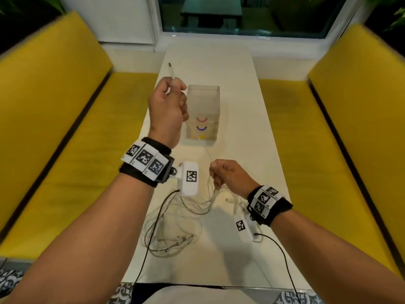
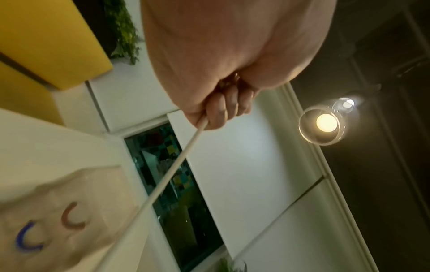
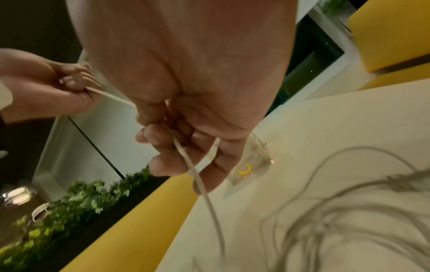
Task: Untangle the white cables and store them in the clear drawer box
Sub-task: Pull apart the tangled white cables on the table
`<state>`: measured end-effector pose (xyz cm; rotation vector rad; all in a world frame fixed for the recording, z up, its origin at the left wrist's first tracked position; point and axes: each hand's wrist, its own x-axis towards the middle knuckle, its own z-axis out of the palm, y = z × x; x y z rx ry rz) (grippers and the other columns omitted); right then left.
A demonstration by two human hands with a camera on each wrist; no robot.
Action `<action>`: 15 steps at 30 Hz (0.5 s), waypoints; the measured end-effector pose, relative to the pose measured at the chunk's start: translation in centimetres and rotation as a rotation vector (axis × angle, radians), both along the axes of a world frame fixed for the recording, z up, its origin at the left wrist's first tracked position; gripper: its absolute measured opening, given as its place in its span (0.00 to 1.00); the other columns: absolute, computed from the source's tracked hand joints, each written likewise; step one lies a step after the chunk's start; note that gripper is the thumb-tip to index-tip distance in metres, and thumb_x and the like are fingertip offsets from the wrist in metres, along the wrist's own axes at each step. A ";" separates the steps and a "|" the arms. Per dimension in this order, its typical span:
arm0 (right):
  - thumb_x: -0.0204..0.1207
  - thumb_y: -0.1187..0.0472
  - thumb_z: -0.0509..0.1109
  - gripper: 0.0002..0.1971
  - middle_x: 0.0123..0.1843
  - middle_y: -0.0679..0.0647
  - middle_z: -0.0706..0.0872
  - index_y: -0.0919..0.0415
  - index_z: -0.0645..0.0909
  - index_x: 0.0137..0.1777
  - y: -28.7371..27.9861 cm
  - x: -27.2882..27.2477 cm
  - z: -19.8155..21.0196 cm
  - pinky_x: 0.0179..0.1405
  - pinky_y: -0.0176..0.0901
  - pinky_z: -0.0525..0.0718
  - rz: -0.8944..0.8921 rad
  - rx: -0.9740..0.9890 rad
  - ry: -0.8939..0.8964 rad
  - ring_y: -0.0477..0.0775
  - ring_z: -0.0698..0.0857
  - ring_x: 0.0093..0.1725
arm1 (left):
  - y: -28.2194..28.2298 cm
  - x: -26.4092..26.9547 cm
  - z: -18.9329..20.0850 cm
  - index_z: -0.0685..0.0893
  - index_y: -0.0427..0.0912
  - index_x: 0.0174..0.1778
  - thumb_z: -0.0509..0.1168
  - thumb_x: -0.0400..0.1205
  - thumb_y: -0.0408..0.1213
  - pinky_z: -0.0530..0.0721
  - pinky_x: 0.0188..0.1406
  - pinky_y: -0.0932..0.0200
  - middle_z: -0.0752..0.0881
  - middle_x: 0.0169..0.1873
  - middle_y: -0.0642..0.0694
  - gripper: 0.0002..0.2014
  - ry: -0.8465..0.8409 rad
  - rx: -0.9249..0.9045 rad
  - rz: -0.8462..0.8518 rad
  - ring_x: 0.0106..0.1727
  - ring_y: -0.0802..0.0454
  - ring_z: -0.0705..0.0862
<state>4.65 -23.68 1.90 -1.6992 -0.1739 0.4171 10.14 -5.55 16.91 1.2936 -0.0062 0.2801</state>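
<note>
My left hand (image 1: 168,106) is raised in a fist beside the clear drawer box (image 1: 202,115), gripping one white cable (image 2: 167,173) whose plug end (image 1: 171,70) sticks up past my fingers. That cable runs taut down to my right hand (image 1: 225,175), which holds it in curled fingers (image 3: 177,147) just above the table. Under and left of my right hand a tangle of white cables (image 1: 173,224) lies on the white table (image 1: 252,119). The box has red, blue and yellow handles on its front.
Yellow bench seats (image 1: 65,172) flank the narrow table on both sides. A window (image 1: 241,16) is at the far end. Black camera leads (image 1: 153,233) trail from my wrist cameras across the near table.
</note>
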 end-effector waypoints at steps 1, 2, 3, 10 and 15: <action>0.89 0.54 0.61 0.19 0.26 0.56 0.72 0.61 0.78 0.36 0.3 -0.5 -0.5 0.31 0.42 0.77 0.024 -0.019 0.023 0.55 0.77 0.25 | 1.0 0.2 0.5 0.76 0.44 0.40 0.56 0.92 0.36 0.57 0.21 0.62 0.66 0.23 0.50 0.14 -0.019 -0.008 0.038 0.22 0.55 0.60; 0.90 0.54 0.60 0.20 0.28 0.56 0.69 0.62 0.77 0.36 0.5 -1.1 -1.1 0.30 0.42 0.76 0.037 -0.022 0.049 0.54 0.73 0.25 | 1.9 0.4 0.9 0.76 0.44 0.40 0.55 0.91 0.36 0.56 0.21 0.61 0.66 0.23 0.50 0.13 -0.030 -0.012 0.070 0.23 0.55 0.59; 0.90 0.54 0.60 0.20 0.29 0.56 0.66 0.62 0.76 0.36 0.7 -1.6 -1.5 0.30 0.42 0.73 0.039 -0.004 0.078 0.52 0.69 0.26 | 2.7 0.6 1.1 0.77 0.45 0.40 0.56 0.91 0.36 0.56 0.21 0.61 0.65 0.23 0.50 0.13 -0.031 -0.003 0.092 0.23 0.55 0.59; 0.89 0.51 0.60 0.20 0.23 0.44 0.66 0.57 0.78 0.35 2.2 -1.7 0.9 0.23 0.38 0.65 -0.191 0.047 0.033 0.49 0.63 0.24 | 3.6 -1.4 -1.9 0.84 0.39 0.42 0.60 0.90 0.34 0.69 0.25 0.69 0.76 0.21 0.62 0.12 0.006 0.516 0.035 0.25 0.64 0.70; 0.90 0.66 0.56 0.12 0.32 0.52 0.66 0.61 0.82 0.53 2.9 -0.3 5.9 0.28 0.45 0.57 -0.166 0.300 0.064 0.49 0.61 0.27 | 1.0 -4.0 -5.6 0.81 0.37 0.38 0.68 0.86 0.42 0.73 0.33 0.57 0.78 0.28 0.54 0.14 0.095 0.664 -0.142 0.30 0.57 0.72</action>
